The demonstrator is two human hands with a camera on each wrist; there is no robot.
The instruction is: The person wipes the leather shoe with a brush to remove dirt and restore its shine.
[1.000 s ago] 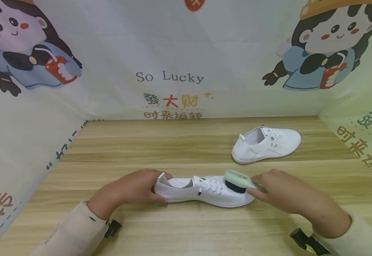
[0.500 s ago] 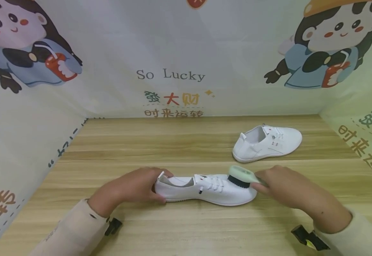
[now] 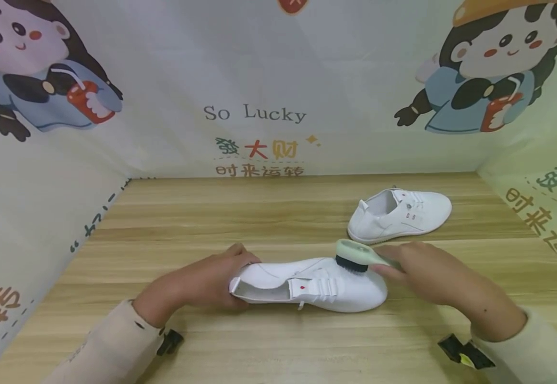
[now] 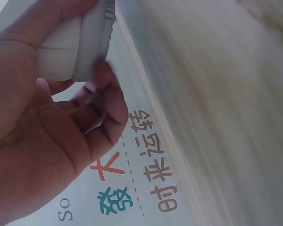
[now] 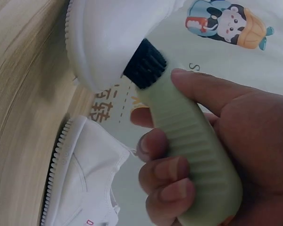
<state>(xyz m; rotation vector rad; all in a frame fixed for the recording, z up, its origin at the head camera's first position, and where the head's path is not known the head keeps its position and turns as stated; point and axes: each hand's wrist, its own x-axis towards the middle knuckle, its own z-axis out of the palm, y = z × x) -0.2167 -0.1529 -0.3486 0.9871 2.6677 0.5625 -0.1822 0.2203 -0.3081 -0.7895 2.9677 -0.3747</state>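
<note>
My left hand (image 3: 216,280) grips the heel of a white lace-up shoe (image 3: 362,293), which points right. The shoe is tilted so its opening and laces face me. In the left wrist view, the thumb and fingers wrap the shoe's heel (image 4: 61,59), with the ridged sole edge showing. A pale green brush (image 3: 352,250) with black bristles is in my right hand (image 3: 419,272). Its bristles touch the far side of the shoe's toe. The right wrist view has fingers curled around the ribbed brush handle (image 5: 193,141), and the bristles (image 5: 146,64) against the white toe.
A second white shoe (image 3: 400,216) stands farther back on the right, toe pointing right. Everything rests on a wood-grain table (image 3: 240,213). A pale printed cloth (image 3: 259,64) with cartoon figures and lettering walls the back and both sides.
The held shoe has rolled toward me, bringing its opening and red-marked tongue into sight. The brush shifted right, then back left and away from me, to the toe's far side.
</note>
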